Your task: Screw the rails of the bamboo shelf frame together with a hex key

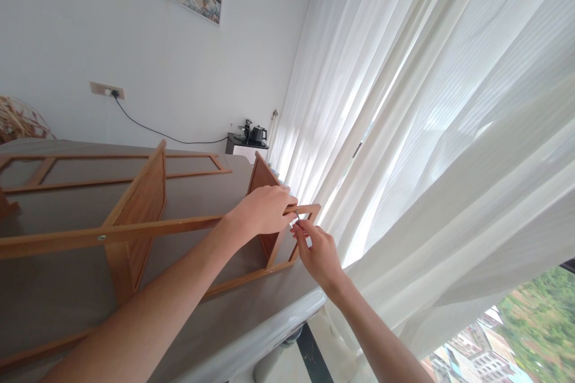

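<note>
A wooden shelf frame (179, 227) lies on its side, with panels (146, 197) set between its long rails. Near the frame's far right end, my left hand (268, 208) is closed around the upper rail, its fingers wrapped over the wood. Just to the right, my right hand (317, 250) pinches a small bent metal hex key (297, 216), which meets the rail close to my left fingertips. The key's tip is hidden. A round bolt head (101, 238) shows in the same rail, further left, where a panel joins it.
Under the frame is a table with a grey-brown cover (197, 197), and a separate ladder-like wooden frame (101, 182) lies behind. White curtains (404, 131) hang close on the right. A black kettle (258, 134) stands on a cabinet at the back, its cord (171, 139) reaching the wall socket.
</note>
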Motion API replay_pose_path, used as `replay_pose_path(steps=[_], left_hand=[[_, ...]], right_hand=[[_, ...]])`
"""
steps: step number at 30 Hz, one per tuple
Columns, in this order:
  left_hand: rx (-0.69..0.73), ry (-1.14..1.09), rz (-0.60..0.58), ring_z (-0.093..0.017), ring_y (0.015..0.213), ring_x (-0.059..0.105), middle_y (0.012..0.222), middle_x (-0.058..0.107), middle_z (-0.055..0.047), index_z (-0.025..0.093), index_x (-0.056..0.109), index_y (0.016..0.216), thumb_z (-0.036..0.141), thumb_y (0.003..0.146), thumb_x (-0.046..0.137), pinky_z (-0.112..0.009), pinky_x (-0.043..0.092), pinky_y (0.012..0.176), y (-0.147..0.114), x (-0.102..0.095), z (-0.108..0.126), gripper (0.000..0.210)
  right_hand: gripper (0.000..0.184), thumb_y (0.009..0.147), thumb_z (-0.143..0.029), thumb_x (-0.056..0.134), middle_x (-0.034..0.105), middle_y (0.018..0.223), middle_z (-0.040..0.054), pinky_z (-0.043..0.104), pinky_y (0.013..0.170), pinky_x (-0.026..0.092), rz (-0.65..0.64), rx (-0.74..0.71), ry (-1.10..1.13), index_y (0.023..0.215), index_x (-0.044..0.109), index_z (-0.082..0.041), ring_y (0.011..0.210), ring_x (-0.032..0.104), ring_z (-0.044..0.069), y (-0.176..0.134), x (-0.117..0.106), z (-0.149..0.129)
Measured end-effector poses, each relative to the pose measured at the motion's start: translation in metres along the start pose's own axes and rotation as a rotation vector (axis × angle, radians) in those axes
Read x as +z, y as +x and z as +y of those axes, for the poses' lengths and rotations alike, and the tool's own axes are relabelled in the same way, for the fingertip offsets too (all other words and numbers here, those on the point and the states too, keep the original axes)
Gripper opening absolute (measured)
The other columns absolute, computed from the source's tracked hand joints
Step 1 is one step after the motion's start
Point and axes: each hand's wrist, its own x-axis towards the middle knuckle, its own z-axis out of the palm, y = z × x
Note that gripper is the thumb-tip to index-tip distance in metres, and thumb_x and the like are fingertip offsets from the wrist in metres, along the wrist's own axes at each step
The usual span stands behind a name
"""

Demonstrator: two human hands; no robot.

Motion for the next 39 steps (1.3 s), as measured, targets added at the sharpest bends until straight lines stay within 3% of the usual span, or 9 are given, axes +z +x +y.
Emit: replay_pose_path(steps=[4,11,15,20,27,32,35,39], left_hand=[[-0.006,0.015,-0.001,-0.025,0.083,0.069,0.097,0.069,-0.007,0.021,0.061,0.076,0.034,0.096,0.051,-0.032,0.046,0.066,-0.001,-0.003,0.002,0.025],[-0.010,0.010,-0.011,-0.026,0.089,0.070,0.100,0.070,-0.007,0.022,0.064,0.080,0.034,0.096,0.050,-0.033,0.047,0.068,-0.001,-0.003,0.003,0.024],[-0.007,0.017,-0.003,-0.023,0.081,0.068,0.092,0.068,-0.006,0.022,0.060,0.076,0.035,0.096,0.048,-0.032,0.044,0.064,-0.001,-0.001,0.001,0.026],[-0.009,0.013,-0.011,-0.023,0.083,0.068,0.097,0.069,-0.006,0.021,0.057,0.074,0.034,0.096,0.050,-0.032,0.043,0.065,-0.001,-0.001,0.002,0.027],[-0.005,0.030,-0.010,-0.021,0.081,0.066,0.094,0.067,-0.005,0.021,0.057,0.074,0.035,0.096,0.050,-0.031,0.041,0.063,0.000,-0.001,0.002,0.027],[-0.007,0.036,-0.024,-0.023,0.084,0.068,0.098,0.070,-0.006,0.023,0.066,0.084,0.037,0.097,0.047,-0.032,0.044,0.067,0.001,0.000,0.001,0.027],[-0.010,0.039,-0.038,-0.026,0.093,0.069,0.106,0.071,-0.007,0.024,0.069,0.092,0.038,0.098,0.045,-0.035,0.048,0.073,0.002,0.000,0.001,0.028],[-0.014,0.034,-0.040,-0.029,0.108,0.069,0.113,0.072,-0.009,0.022,0.067,0.088,0.035,0.097,0.045,-0.036,0.051,0.083,0.001,0.001,0.001,0.027]], right_hand=[[0.027,0.107,-0.036,0.039,0.077,0.100,0.0055,0.026,0.062,0.053,0.003,-0.014,-0.007,0.102,0.064,-0.025,0.087,0.073,0.020,-0.002,0.000,0.002],[0.026,0.107,-0.034,0.039,0.077,0.096,0.0034,0.025,0.061,0.053,-0.008,-0.029,-0.033,0.100,0.063,-0.026,0.085,0.074,0.019,0.000,-0.001,0.003],[0.026,0.108,-0.032,0.038,0.076,0.096,0.0038,0.026,0.064,0.051,-0.026,-0.047,-0.067,0.101,0.062,-0.025,0.085,0.073,0.019,0.001,-0.006,0.002],[0.027,0.107,-0.030,0.040,0.073,0.082,0.0035,0.030,0.071,0.048,-0.063,-0.065,-0.138,0.091,0.060,-0.024,0.076,0.068,0.020,0.006,-0.014,-0.002],[0.024,0.104,-0.029,0.044,0.068,0.073,0.0026,0.028,0.067,0.042,-0.150,-0.024,-0.125,0.084,0.057,-0.025,0.073,0.067,0.021,0.013,-0.037,-0.015],[0.023,0.101,-0.029,0.048,0.069,0.073,0.0030,0.029,0.069,0.046,-0.199,0.032,0.001,0.079,0.054,-0.024,0.074,0.070,0.022,0.016,-0.043,-0.019],[0.025,0.104,-0.037,0.046,0.076,0.085,0.0014,0.027,0.070,0.052,-0.231,0.092,0.169,0.085,0.056,-0.025,0.077,0.075,0.018,0.013,-0.033,-0.020],[0.033,0.105,-0.052,0.044,0.078,0.092,0.0034,0.028,0.069,0.058,-0.228,0.165,0.409,0.093,0.058,-0.025,0.077,0.077,0.019,0.008,-0.014,-0.023]])
